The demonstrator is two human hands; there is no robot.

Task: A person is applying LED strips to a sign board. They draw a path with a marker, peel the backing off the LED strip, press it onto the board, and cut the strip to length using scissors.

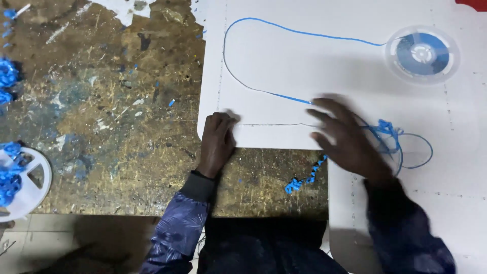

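Blue tape (304, 33) ran left-right across the white sheet (284, 71), passing just under the spread, empty right hand (350, 139). Clenched left hand (218, 142) pinned the sheet's near-left corner, farther from the tape.

Right hand (350, 139) motion-blurred at centre right, finger outlines smeared, grip on blue tape (304, 33) unreadable. Tangle of tape (388, 134) behind it partly hidden. White reel (25, 182) cut off by left edge. Blue scraps (6, 76) at upper left cropped. Red thing (472, 4) in top right corner mostly out of frame, unidentifiable.
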